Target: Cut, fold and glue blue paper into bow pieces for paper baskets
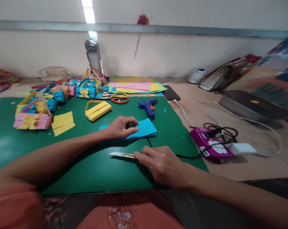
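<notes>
A folded sheet of blue paper (pixel 145 127) lies on the green cutting mat (pixel 91 173). My left hand (pixel 123 127) rests on the paper, fingers curved and a gap between thumb and forefinger. Below it, my right hand (pixel 160 162) grips a utility knife (pixel 124 155), its blade pointing left above the mat and apart from the paper. Behind the paper are a yellow paper basket (pixel 99 110) with a handle and a blue glue gun (pixel 148 107). A yellow paper square (pixel 63 122) lies to the left.
Finished paper baskets with bows (pixel 33 118) crowd the left. Scissors (pixel 120 98) lie near stacked coloured paper (pixel 136 85). A phone (pixel 171 93), a purple power strip (pixel 213 144) and looping cables occupy the right; a bottle (pixel 94 56) stands behind.
</notes>
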`<state>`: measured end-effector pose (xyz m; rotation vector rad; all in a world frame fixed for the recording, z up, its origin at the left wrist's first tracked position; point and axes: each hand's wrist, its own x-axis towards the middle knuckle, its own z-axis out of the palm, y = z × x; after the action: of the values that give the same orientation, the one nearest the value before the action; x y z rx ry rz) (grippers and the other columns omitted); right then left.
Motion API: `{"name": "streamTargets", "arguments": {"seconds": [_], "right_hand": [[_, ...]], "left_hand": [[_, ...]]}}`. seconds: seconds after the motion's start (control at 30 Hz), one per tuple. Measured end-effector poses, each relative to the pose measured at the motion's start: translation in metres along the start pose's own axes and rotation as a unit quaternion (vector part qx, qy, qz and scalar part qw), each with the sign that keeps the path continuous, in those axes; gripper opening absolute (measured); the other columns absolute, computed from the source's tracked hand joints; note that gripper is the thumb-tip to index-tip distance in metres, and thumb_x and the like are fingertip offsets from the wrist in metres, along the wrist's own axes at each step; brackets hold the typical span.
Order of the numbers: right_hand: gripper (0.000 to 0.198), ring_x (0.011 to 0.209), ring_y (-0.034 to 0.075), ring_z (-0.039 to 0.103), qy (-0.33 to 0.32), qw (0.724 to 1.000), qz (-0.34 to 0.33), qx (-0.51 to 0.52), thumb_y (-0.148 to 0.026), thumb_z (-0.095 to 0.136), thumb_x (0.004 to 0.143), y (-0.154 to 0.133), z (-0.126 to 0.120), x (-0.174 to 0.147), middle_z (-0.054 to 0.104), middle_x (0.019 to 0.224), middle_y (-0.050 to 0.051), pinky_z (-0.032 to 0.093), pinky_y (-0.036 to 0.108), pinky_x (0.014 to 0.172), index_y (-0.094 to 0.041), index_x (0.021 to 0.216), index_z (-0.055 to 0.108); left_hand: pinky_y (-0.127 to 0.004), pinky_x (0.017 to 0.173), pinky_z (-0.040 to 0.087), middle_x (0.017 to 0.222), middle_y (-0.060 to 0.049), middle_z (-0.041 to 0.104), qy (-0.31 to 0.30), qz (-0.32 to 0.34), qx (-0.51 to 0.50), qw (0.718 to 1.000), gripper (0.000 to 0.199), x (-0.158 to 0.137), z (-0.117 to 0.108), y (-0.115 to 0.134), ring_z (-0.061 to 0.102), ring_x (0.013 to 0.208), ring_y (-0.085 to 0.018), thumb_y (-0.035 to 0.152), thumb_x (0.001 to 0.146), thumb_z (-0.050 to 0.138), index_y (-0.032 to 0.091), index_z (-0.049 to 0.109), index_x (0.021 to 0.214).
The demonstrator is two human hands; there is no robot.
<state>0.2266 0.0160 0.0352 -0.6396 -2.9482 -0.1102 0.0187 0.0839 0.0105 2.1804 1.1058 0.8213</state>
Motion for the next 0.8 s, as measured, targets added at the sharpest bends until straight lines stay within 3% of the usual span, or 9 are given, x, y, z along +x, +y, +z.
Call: {"name": "streamTargets", "arguments": {"seconds": [0.1,0.17,0.27,0.37,0.4,0.5,0.6,0.7,0.8], "right_hand": [[0.028,0.061,0.011,0.051,0.072,0.997,0.033,-0.001,-0.009,0.040,0.087,0.006,-0.001,-0.005,0.061,0.079,0.002,0.030,0.026,0.053,-0.016,0.107,0.059],[0.031,0.065,0.012,0.054,0.092,0.993,0.066,-0.009,-0.008,0.040,0.087,0.016,-0.006,-0.004,0.062,0.081,0.004,0.033,0.025,0.055,-0.016,0.111,0.057],[0.042,0.071,0.015,0.058,0.050,0.981,0.171,-0.070,-0.005,0.041,0.082,0.037,-0.017,0.005,0.065,0.092,0.007,0.034,0.025,0.055,-0.018,0.120,0.053],[0.047,0.078,0.019,0.062,-0.036,0.927,0.326,-0.180,-0.007,0.036,0.085,0.059,-0.028,0.021,0.064,0.104,0.011,0.035,0.027,0.056,-0.019,0.129,0.045],[0.046,0.080,0.022,0.062,-0.044,0.917,0.346,-0.195,-0.005,0.034,0.085,0.066,-0.030,0.026,0.065,0.103,0.014,0.036,0.028,0.058,-0.016,0.129,0.046],[0.039,0.088,0.026,0.063,-0.069,0.901,0.373,-0.212,-0.003,0.034,0.083,0.084,-0.028,0.036,0.065,0.101,0.021,0.039,0.030,0.063,-0.008,0.117,0.053],[0.034,0.086,0.027,0.065,-0.103,0.896,0.379,-0.207,-0.002,0.040,0.081,0.094,-0.018,0.039,0.067,0.093,0.021,0.040,0.030,0.064,-0.006,0.110,0.057],[0.030,0.084,0.027,0.066,-0.122,0.901,0.366,-0.199,-0.002,0.042,0.080,0.091,-0.014,0.039,0.068,0.088,0.020,0.039,0.030,0.063,-0.006,0.104,0.060],[0.030,0.089,0.030,0.064,-0.108,0.909,0.349,-0.199,-0.008,0.040,0.085,0.076,-0.021,0.040,0.066,0.096,0.021,0.037,0.031,0.062,-0.006,0.108,0.058]], "left_hand": [[-0.028,0.073,0.046,0.106,-0.009,0.061,-0.054,0.078,0.183,0.978,0.039,-0.007,0.007,0.005,0.058,0.088,-0.019,0.046,0.078,0.059,0.019,0.062,0.107],[-0.031,0.074,0.047,0.111,-0.009,0.058,-0.066,0.081,0.264,0.959,0.035,-0.011,0.011,0.009,0.057,0.094,-0.022,0.045,0.084,0.052,0.022,0.061,0.109],[-0.032,0.074,0.048,0.112,-0.008,0.057,-0.074,0.072,0.315,0.943,0.028,-0.013,0.012,0.014,0.056,0.094,-0.022,0.036,0.090,0.045,0.023,0.060,0.110],[-0.032,0.072,0.048,0.110,-0.008,0.058,-0.076,0.080,0.340,0.934,0.028,-0.014,0.012,0.016,0.056,0.093,-0.021,0.033,0.093,0.039,0.021,0.060,0.106],[-0.032,0.071,0.048,0.109,-0.007,0.058,-0.072,0.085,0.347,0.931,0.028,-0.014,0.012,0.016,0.055,0.093,-0.021,0.032,0.094,0.037,0.021,0.060,0.105],[-0.031,0.067,0.047,0.105,-0.008,0.059,-0.058,0.098,0.367,0.923,0.028,-0.015,0.013,0.015,0.055,0.089,-0.021,0.031,0.095,0.036,0.019,0.061,0.100],[-0.030,0.067,0.046,0.102,-0.007,0.060,-0.052,0.105,0.380,0.918,0.028,-0.017,0.013,0.013,0.054,0.087,-0.020,0.030,0.095,0.037,0.018,0.062,0.094],[-0.031,0.069,0.045,0.100,-0.007,0.061,-0.046,0.112,0.378,0.918,0.027,-0.019,0.011,0.011,0.054,0.086,-0.019,0.030,0.095,0.038,0.017,0.062,0.091],[-0.031,0.071,0.046,0.099,-0.007,0.062,-0.042,0.125,0.359,0.924,0.028,-0.021,0.009,0.008,0.054,0.085,-0.020,0.038,0.093,0.044,0.016,0.061,0.089]]}}
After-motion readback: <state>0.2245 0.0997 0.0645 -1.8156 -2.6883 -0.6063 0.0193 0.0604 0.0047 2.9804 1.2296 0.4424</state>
